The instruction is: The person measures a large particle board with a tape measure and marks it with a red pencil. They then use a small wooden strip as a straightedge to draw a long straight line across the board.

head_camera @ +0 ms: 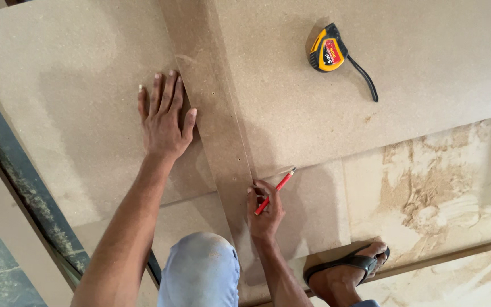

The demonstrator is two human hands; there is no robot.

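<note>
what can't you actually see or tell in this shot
Head view, the only one:
- Pencil tip: too small to show any line on the board.
- Strip near end: hidden behind the knee.
- Right hand grip: fingers curl underneath.
- Left hand palm: pressed down, unseen.
- Tape measure blade: inside its case.

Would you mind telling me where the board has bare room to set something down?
The big fibreboard sheet lies bare right of the tape measure, and also left of the left hand. It is crowded along the straightedge strip, where the right hand holds the red pencil.
</note>
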